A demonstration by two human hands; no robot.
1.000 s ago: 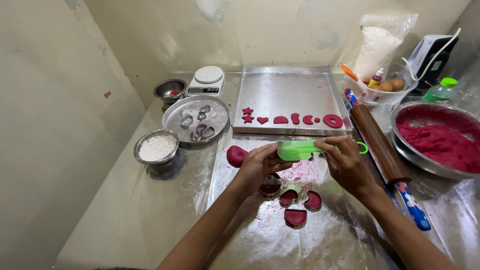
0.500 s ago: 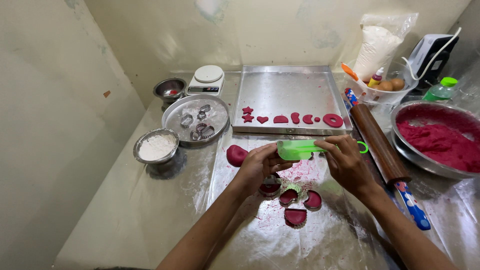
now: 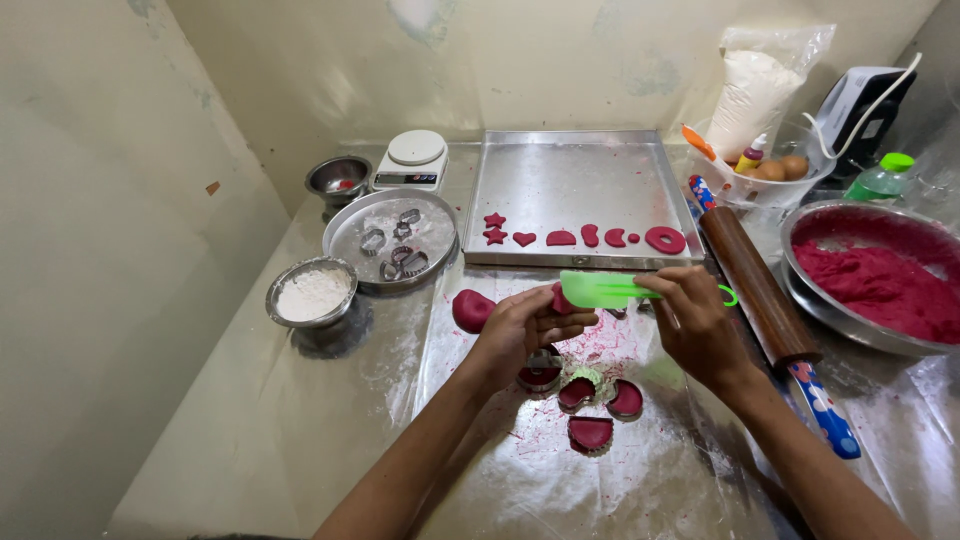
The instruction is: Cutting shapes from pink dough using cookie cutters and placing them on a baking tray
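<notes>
My right hand (image 3: 695, 325) grips a green plastic scraper (image 3: 600, 290) by its handle, blade pointing left. My left hand (image 3: 525, 330) pinches a small piece of magenta dough (image 3: 561, 298) at the blade's tip. Below the hands, on the foil-covered counter, lie metal cutters filled with dough (image 3: 590, 392). A lump of magenta dough (image 3: 471, 309) lies left of my left hand. Behind the hands a metal baking tray (image 3: 570, 180) carries a row of cut dough shapes (image 3: 580, 237): stars, a heart, a ring and others.
A wooden rolling pin (image 3: 760, 290) lies right of my right hand. A big bowl of magenta dough (image 3: 880, 280) stands far right. A flour bowl (image 3: 312, 292), a plate of cutters (image 3: 392, 238), a small bowl (image 3: 338, 180), a kitchen scale (image 3: 412, 160) stand left; flour bag (image 3: 755, 85), eggs behind.
</notes>
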